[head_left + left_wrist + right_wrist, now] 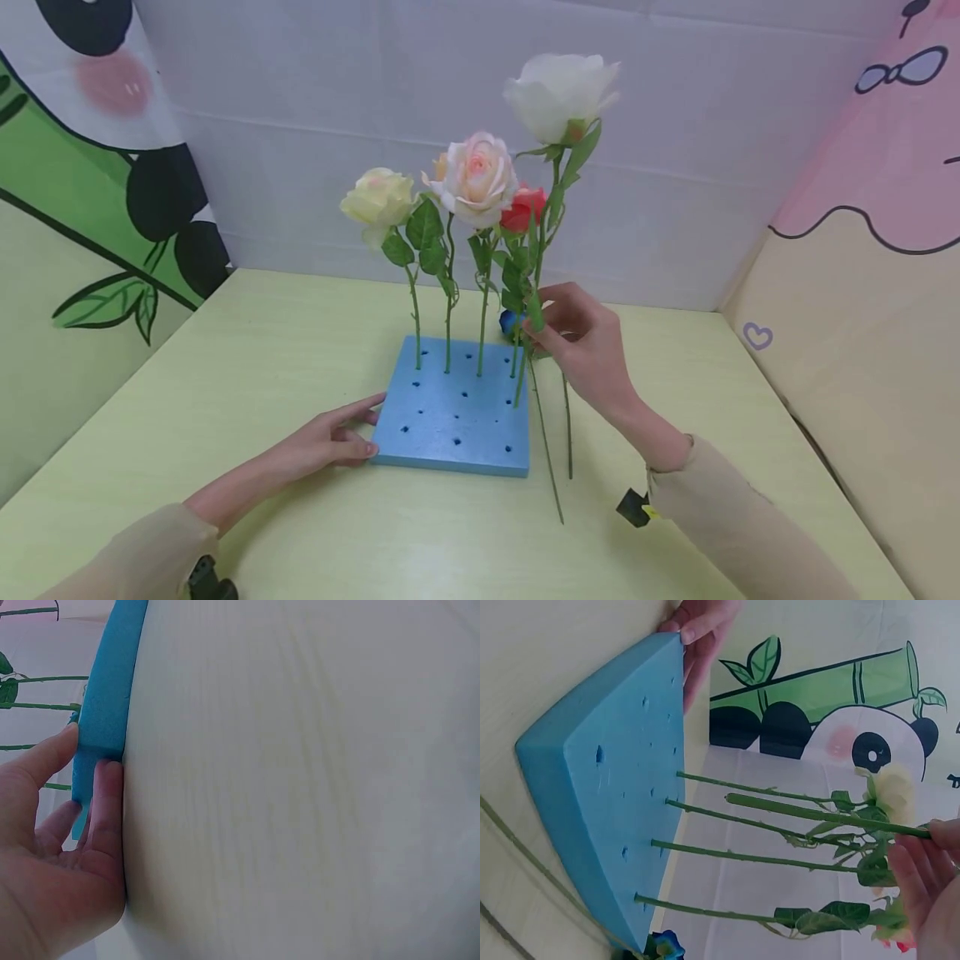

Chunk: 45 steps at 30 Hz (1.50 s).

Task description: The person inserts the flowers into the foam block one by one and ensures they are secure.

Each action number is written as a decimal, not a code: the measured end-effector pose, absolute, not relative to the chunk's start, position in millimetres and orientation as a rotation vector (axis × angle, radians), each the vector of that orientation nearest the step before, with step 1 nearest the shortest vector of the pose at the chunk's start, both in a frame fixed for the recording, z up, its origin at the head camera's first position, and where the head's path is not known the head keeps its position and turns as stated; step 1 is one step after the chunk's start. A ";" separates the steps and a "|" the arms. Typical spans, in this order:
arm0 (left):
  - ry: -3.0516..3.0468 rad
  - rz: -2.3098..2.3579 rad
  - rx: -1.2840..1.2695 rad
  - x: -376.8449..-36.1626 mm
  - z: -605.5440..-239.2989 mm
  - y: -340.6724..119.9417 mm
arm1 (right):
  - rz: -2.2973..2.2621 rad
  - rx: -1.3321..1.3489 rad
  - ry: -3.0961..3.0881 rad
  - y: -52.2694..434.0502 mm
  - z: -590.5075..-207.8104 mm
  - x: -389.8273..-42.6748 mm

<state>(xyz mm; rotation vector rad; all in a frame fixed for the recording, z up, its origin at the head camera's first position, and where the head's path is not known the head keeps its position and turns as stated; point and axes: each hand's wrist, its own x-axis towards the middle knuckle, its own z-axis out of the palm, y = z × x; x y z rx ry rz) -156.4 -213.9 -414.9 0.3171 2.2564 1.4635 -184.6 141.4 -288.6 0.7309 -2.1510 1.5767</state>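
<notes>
Head view: our left hand [330, 437] lies flat-fingered against the near left edge of the foam block [450, 433]; our right hand [581, 337] pinches the white rose [558, 92] stem over the block's right side. Left wrist: fingers [101, 817] straight, bracing foam. Right wrist: stem [810, 814] tip reaches a hole, so we should keep it upright and the block braced.

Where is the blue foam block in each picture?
Head view: the blue foam block lies flat at the middle of the table.
Left wrist view: only its edge shows, upper left.
Right wrist view: it fills the left side, tipped up.
Shared landmark: the left hand touching its side.
</notes>
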 end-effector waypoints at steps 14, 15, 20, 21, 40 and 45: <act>2.255 1.467 0.339 -157.0 -414.5 -214.0 | 1.635 0.924 -2.130 84.8 -308.8 -187.4; 2.255 1.467 0.341 -157.0 -414.9 -214.3 | 1.645 0.935 -2.128 81.1 -310.5 -188.1; 2.244 1.475 0.356 -158.0 -417.6 -216.1 | 1.634 0.961 -2.123 64.7 -317.5 -192.7; 2.242 1.481 0.361 -158.1 -418.1 -216.4 | 1.620 0.967 -2.118 61.9 -318.4 -193.9; 2.243 1.481 0.365 -158.3 -417.3 -215.2 | 1.508 0.962 -2.119 37.3 -334.8 -212.3; 2.249 1.476 0.362 -158.7 -417.3 -215.8 | 1.509 0.970 -2.114 37.2 -333.9 -212.3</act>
